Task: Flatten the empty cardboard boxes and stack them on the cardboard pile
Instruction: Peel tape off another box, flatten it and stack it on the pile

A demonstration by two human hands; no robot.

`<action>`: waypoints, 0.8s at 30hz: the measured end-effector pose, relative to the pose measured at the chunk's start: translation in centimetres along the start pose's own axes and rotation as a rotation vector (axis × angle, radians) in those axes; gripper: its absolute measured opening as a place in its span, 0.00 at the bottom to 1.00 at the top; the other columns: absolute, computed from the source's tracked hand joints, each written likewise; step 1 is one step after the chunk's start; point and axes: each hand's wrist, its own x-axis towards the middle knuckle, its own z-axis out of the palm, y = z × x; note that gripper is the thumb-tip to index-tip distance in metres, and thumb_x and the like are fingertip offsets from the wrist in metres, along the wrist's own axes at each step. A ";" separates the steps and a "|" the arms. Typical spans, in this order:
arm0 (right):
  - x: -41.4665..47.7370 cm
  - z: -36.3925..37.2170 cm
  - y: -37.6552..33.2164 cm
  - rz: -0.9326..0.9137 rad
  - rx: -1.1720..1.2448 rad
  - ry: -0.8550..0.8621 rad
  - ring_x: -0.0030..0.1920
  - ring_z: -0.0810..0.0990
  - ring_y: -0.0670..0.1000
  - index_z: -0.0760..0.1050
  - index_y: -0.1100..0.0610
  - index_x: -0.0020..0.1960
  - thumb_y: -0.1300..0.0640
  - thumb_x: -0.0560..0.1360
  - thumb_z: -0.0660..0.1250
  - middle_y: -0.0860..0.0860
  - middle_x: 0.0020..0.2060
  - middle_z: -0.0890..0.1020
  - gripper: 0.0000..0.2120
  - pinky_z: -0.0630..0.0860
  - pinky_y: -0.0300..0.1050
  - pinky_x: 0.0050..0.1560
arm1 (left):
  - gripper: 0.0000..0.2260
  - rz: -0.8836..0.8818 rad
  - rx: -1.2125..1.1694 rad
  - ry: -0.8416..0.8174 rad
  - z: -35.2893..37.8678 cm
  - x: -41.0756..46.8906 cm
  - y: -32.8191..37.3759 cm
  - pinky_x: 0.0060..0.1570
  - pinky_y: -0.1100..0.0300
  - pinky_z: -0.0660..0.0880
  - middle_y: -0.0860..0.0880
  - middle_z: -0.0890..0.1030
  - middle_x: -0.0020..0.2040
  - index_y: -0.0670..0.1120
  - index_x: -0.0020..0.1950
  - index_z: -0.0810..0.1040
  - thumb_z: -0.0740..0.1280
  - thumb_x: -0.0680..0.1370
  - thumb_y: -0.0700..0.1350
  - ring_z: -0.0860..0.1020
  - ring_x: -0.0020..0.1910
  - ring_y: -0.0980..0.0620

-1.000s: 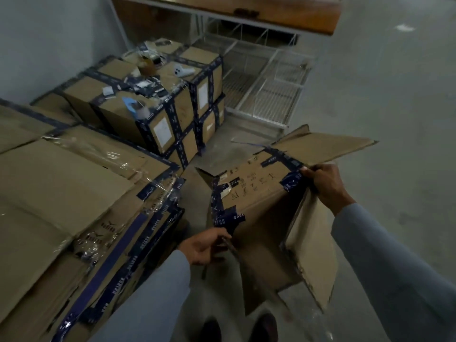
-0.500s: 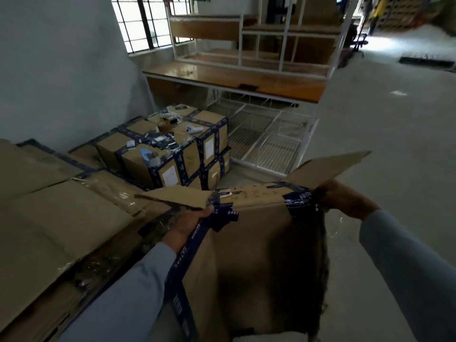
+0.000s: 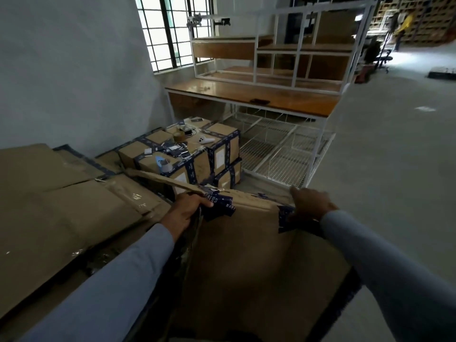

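Note:
A brown cardboard box (image 3: 246, 262) with torn blue tape hangs upright in front of me, its broad panel facing me. My left hand (image 3: 185, 213) grips its top left corner at the tape. My right hand (image 3: 311, 203) holds the top right corner, fingers over the edge. A loose flap (image 3: 162, 180) sticks out to the left from the top edge. The pile of flattened cardboard (image 3: 61, 208) lies to the left, touching or just beside the box's left edge.
Taped, sealed boxes (image 3: 192, 159) with small items on top stand behind the pile. A white-framed workbench (image 3: 259, 97) with wire shelves beneath is farther back. A grey wall runs on the left; concrete floor (image 3: 394, 169) spreads to the right.
The box was lifted from low near the floor and pressed flatter. My right hand moved in toward the left, and the right flap that stuck up is no longer seen. The view tilted upward.

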 end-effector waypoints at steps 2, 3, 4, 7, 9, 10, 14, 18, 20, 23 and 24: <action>0.2 1.7 -4.3 -0.221 0.063 0.069 0.67 0.72 0.58 0.59 0.45 0.74 0.34 0.64 0.74 0.51 0.70 0.72 0.45 0.68 0.59 0.67 | 0.20 0.029 0.112 0.012 0.1 -0.3 0.2 0.58 0.49 0.77 0.42 0.83 0.53 0.37 0.54 0.82 0.78 0.63 0.38 0.80 0.53 0.41; 0.3 2.4 -6.0 -0.288 0.131 0.061 0.67 0.72 0.57 0.58 0.44 0.74 0.35 0.63 0.75 0.51 0.70 0.72 0.46 0.67 0.59 0.68 | 0.19 0.042 0.127 0.013 0.1 -0.5 0.3 0.58 0.50 0.77 0.42 0.83 0.52 0.37 0.52 0.82 0.78 0.64 0.38 0.80 0.52 0.41; 0.3 2.9 -7.2 -0.312 0.197 0.081 0.66 0.73 0.57 0.60 0.44 0.73 0.37 0.62 0.77 0.50 0.68 0.73 0.46 0.68 0.58 0.66 | 0.16 0.050 0.114 0.013 0.0 -0.7 0.3 0.58 0.49 0.77 0.41 0.83 0.51 0.38 0.50 0.83 0.78 0.64 0.37 0.81 0.52 0.39; 0.8 3.0 -8.2 -0.297 0.348 0.171 0.60 0.77 0.55 0.65 0.43 0.68 0.42 0.60 0.80 0.49 0.63 0.78 0.41 0.75 0.55 0.59 | 0.10 0.077 0.030 0.014 -0.8 -1.5 0.5 0.57 0.43 0.78 0.36 0.85 0.47 0.38 0.44 0.84 0.74 0.64 0.33 0.82 0.50 0.35; 0.9 2.9 -8.3 -0.315 0.342 0.169 0.58 0.77 0.54 0.68 0.44 0.66 0.42 0.61 0.80 0.49 0.60 0.79 0.37 0.75 0.52 0.56 | 0.10 0.085 -0.008 0.010 -1.5 -1.5 0.4 0.58 0.41 0.78 0.36 0.85 0.47 0.37 0.44 0.84 0.73 0.64 0.32 0.82 0.50 0.34; 1.0 2.9 -8.4 -0.317 0.328 0.175 0.57 0.78 0.54 0.69 0.44 0.65 0.42 0.62 0.79 0.49 0.59 0.80 0.35 0.74 0.50 0.54 | 0.12 0.084 -0.013 0.008 -1.6 -1.6 0.4 0.57 0.40 0.78 0.36 0.85 0.47 0.36 0.44 0.84 0.73 0.62 0.33 0.82 0.50 0.35; 1.0 3.9 -8.9 -0.337 0.257 0.197 0.55 0.79 0.55 0.71 0.44 0.63 0.42 0.65 0.77 0.50 0.55 0.81 0.30 0.73 0.49 0.51 | 0.13 0.076 0.105 -0.006 -2.1 -2.2 0.2 0.50 0.45 0.80 0.34 0.83 0.49 0.36 0.41 0.81 0.74 0.57 0.35 0.80 0.52 0.34; 0.9 3.7 -10.9 -0.395 0.262 0.219 0.54 0.79 0.53 0.73 0.47 0.64 0.45 0.69 0.75 0.50 0.54 0.81 0.25 0.75 0.49 0.53 | 0.19 0.045 0.335 -0.016 -5.0 -2.8 1.5 0.43 0.51 0.78 0.37 0.80 0.49 0.38 0.44 0.76 0.77 0.56 0.37 0.78 0.50 0.39; 0.9 3.3 -12.5 -0.438 0.208 0.232 0.54 0.79 0.53 0.72 0.48 0.67 0.46 0.72 0.73 0.51 0.55 0.81 0.25 0.76 0.48 0.53 | 0.19 0.032 0.625 -0.038 -7.0 -3.9 2.6 0.42 0.53 0.76 0.42 0.80 0.48 0.42 0.46 0.77 0.79 0.59 0.39 0.78 0.48 0.45; 0.4 2.6 -15.4 -0.535 0.107 0.249 0.45 0.80 0.50 0.74 0.49 0.64 0.45 0.76 0.69 0.50 0.48 0.81 0.19 0.76 0.42 0.42 | 0.17 0.022 1.013 -0.046 -9.8 -6.0 3.2 0.48 0.54 0.77 0.46 0.80 0.52 0.44 0.50 0.76 0.78 0.66 0.38 0.78 0.51 0.47; 0.2 2.0 -16.7 -0.573 0.066 0.264 0.41 0.79 0.49 0.76 0.50 0.61 0.44 0.76 0.67 0.49 0.44 0.80 0.17 0.73 0.40 0.37 | 0.18 0.028 1.111 -0.008 -10.7 -6.6 3.0 0.46 0.56 0.76 0.46 0.80 0.53 0.43 0.52 0.76 0.78 0.67 0.38 0.77 0.51 0.48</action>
